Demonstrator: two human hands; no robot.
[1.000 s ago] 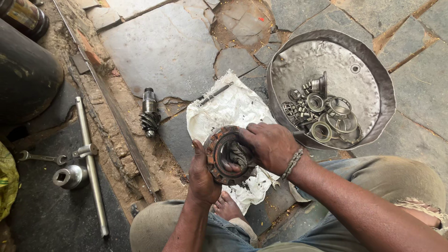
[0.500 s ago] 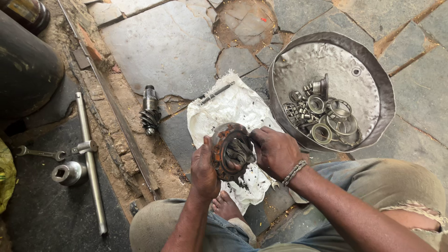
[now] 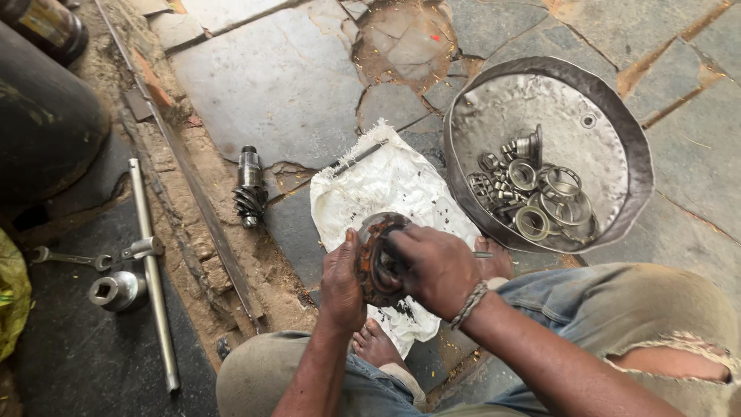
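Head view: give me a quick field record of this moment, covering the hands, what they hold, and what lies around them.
left hand: grips the rim of the rusty round gear housing, held on edge
right hand: fingers pressed into the housing's open face
under the hands: crumpled white woven sack on the stone floor
right side: dented round metal pan with steel bearing rings and small gears
left side: dark steel pinion shaft, long steel breaker bar, large steel socket, steel spanner

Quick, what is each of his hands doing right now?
Left hand: closed on the rim of the rusty round gear part.
Right hand: fingers gripping the same part.
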